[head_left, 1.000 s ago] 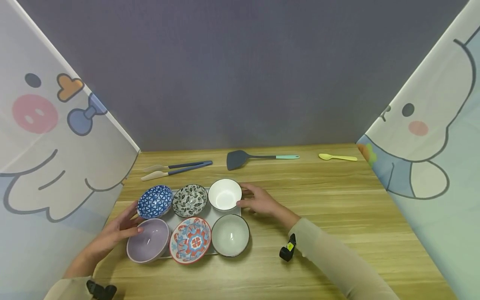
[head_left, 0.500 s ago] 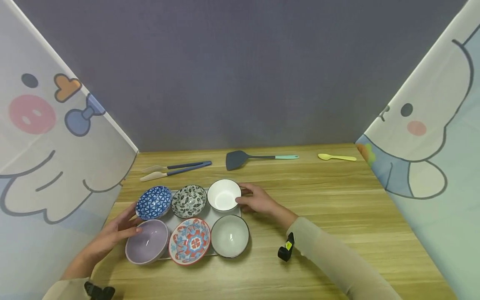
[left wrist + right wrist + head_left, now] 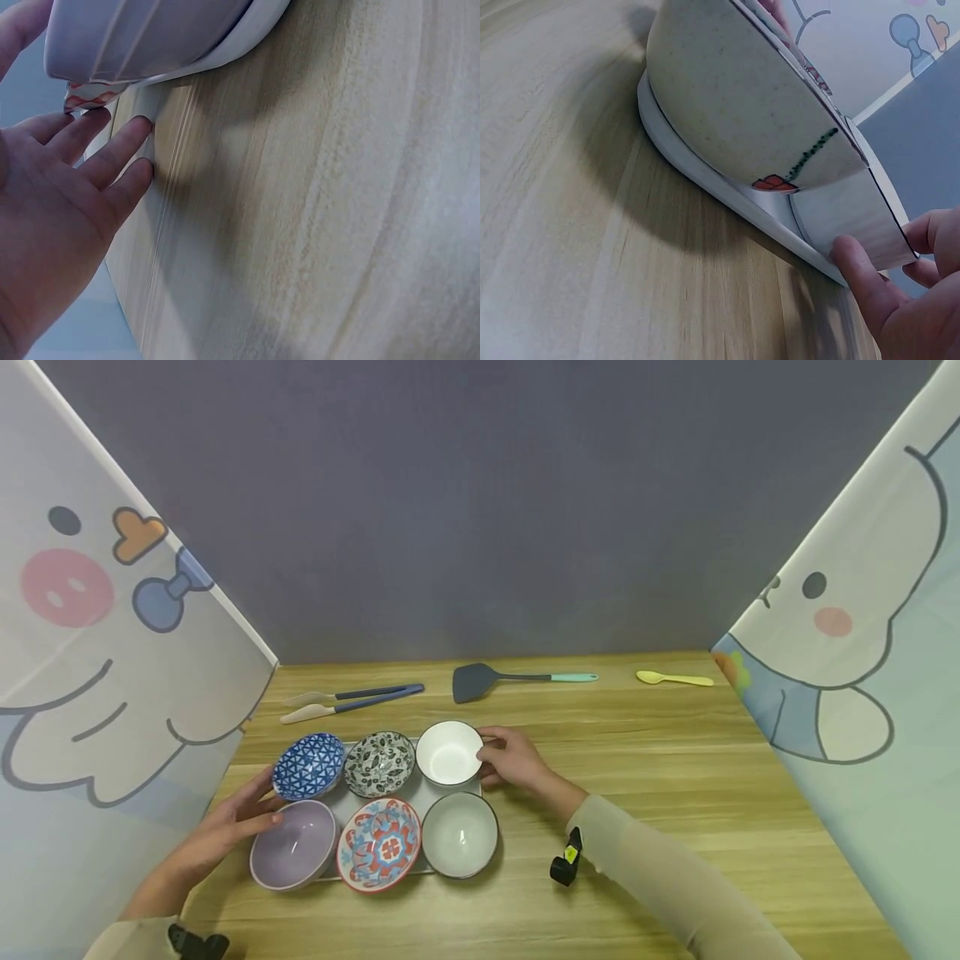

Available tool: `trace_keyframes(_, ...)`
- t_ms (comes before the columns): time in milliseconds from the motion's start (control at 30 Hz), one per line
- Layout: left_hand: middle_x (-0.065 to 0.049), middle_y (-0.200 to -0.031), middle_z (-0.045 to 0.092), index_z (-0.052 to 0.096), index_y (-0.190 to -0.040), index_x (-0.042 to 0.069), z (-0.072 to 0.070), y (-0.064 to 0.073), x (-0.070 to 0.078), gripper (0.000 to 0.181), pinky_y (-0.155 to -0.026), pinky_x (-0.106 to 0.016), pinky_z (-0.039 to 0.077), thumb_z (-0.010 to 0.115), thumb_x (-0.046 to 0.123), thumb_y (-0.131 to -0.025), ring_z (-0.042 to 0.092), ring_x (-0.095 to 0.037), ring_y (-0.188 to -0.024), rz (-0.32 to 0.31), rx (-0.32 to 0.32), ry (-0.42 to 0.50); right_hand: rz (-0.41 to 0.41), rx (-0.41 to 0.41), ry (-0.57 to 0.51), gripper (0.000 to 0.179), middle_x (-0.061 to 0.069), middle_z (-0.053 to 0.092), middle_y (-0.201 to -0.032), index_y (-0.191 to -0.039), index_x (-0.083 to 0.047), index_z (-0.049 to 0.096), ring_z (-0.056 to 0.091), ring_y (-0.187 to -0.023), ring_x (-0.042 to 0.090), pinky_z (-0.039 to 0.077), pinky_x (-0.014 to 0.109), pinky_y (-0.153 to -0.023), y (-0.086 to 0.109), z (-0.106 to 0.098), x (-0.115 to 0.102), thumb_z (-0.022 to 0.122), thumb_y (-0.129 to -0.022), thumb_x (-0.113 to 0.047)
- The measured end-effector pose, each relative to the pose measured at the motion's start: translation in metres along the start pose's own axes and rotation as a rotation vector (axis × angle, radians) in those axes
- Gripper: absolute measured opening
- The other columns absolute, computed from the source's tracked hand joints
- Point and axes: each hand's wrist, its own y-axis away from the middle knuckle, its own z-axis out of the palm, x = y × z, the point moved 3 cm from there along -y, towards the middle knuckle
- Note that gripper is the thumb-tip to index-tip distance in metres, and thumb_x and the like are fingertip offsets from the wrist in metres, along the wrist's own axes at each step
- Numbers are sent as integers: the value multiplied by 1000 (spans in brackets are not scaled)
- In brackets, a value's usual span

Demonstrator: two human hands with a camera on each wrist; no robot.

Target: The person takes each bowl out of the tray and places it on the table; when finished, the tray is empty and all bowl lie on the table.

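My left hand (image 3: 225,831) is at the left of the bowls, thumb on the rim of the purple bowl (image 3: 295,845) and fingers beside the blue-and-white bowl (image 3: 309,767). Its fingers reach out fairly straight in the left wrist view, under the purple bowl's side. At the right end, my right hand (image 3: 517,762) touches the white bowl (image 3: 450,753); in the right wrist view a fingertip meets its outer wall and others lie at its dark rim. A black-leaf bowl (image 3: 379,765), a red-and-blue patterned bowl (image 3: 380,845) and a pale grey bowl (image 3: 460,835) complete two rows on a white tray (image 3: 427,792), mostly hidden.
Along the back of the wooden table (image 3: 675,827) lie tongs (image 3: 375,697), a dark spatula with a mint handle (image 3: 474,682) and a yellow spoon (image 3: 675,679). A grey wall (image 3: 480,510) rises behind; cartoon-printed panels stand at both sides.
My right hand has shifted slightly, with its fingertip a little higher along the white bowl's rim. The left hand and the bowls hold nearly the same places.
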Motion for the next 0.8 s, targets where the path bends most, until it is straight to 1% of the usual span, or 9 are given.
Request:
trace_keyframes(67,-37,-164,7,0,-163,-2,1,-1,1,84,-94,-12,44,58,7,-102,49,13,-124,19,-9,3,-7,11,-2,51,22,70,-110,-142,-4,60,73,-72,23,64,47,-69,0,0,0,62,-91,-2)
trace_keyframes(233,-38,-163,5,-2,-162,-4,3,-1,2,86,-94,-13,45,58,7,-102,48,14,-124,35,-17,6,-1,19,-18,51,22,71,-110,-141,-4,61,73,-69,22,64,49,-69,2,-1,-1,61,-90,-1)
trace_keyframes(467,-37,-164,7,1,-163,-2,3,-3,2,83,-94,-14,46,58,8,-102,48,14,-123,27,-8,-9,3,21,-41,51,21,71,-110,-142,-3,59,74,-73,26,64,49,-70,5,-6,-4,61,-91,-3)
trace_keyframes(600,-38,-163,9,2,-162,-4,4,-4,3,82,-93,-14,46,57,8,-103,48,14,-123,37,-9,-18,10,13,-47,51,21,71,-112,-142,-4,60,74,-75,29,64,51,-72,7,-9,-7,62,-92,-3)
trace_keyframes(800,-39,-162,14,5,-161,-6,9,-6,5,80,-95,-15,46,57,6,-103,50,12,-125,60,-29,0,1,17,-62,50,22,71,-112,-143,-3,59,74,-72,25,62,55,-76,11,-19,-11,62,-92,-3)
